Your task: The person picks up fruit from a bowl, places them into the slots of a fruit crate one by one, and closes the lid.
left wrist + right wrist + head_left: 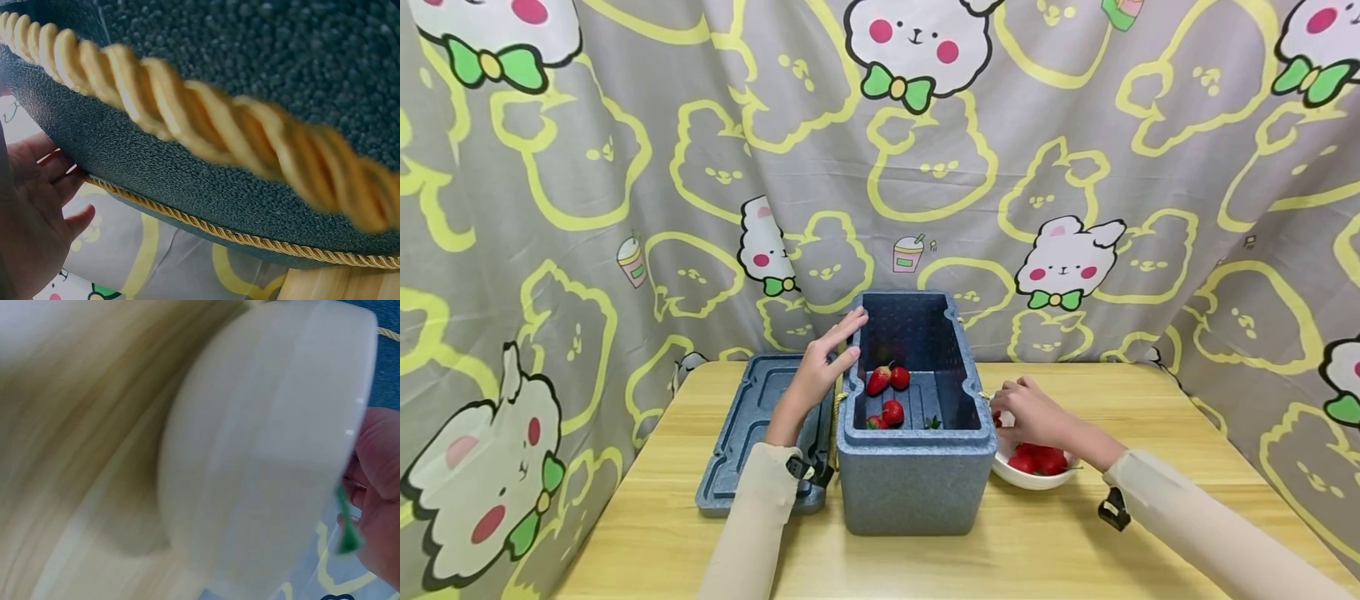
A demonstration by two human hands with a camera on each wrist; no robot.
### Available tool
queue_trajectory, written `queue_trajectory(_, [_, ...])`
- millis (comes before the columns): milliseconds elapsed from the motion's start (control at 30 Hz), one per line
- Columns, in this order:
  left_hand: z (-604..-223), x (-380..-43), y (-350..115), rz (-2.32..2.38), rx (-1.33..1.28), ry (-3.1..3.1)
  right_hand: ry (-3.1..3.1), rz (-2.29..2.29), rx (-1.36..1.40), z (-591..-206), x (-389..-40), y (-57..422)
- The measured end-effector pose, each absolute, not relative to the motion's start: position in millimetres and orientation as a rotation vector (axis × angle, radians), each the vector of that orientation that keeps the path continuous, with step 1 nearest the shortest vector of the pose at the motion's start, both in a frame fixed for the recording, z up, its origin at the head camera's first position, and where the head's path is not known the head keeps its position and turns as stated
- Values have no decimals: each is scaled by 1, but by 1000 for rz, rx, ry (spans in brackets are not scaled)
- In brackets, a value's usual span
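Note:
A blue-grey foam box [917, 492] stands without its lid, with a strawberry [878, 381] and several other red fruits inside. Green leaves [932, 422] show at its near right inner corner. My left hand [815, 375] rests on the left rim, fingers extended; in the left wrist view its fingertips meet the box wall beside a yellow twisted rope [237, 131]. To the right is a white bowl [1033, 481] of red fruits [1037, 458]. Over its left side, the curled fingers of my right hand [1037, 414] hold a small red fruit [997, 419], mostly hidden.
The box's lid [722, 467] lies on the wooden table [662, 517], left of the box and partly behind my left forearm. A patterned curtain [820, 167] hangs behind and along both sides of the table. A green stem [347, 525] shows at the bowl's rim.

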State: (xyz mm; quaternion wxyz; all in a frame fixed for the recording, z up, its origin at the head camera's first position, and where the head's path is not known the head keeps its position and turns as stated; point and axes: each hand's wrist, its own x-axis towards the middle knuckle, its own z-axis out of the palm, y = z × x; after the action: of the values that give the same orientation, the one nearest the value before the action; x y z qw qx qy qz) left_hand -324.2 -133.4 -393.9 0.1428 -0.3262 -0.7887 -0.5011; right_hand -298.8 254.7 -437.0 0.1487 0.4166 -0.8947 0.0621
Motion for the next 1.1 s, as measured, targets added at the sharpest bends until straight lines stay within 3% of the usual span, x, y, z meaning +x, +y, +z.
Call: queue_trajectory(1100, [-394, -323, -133, -1464, -935, -2275, -2418, 490, 964, -356, -305, 252])
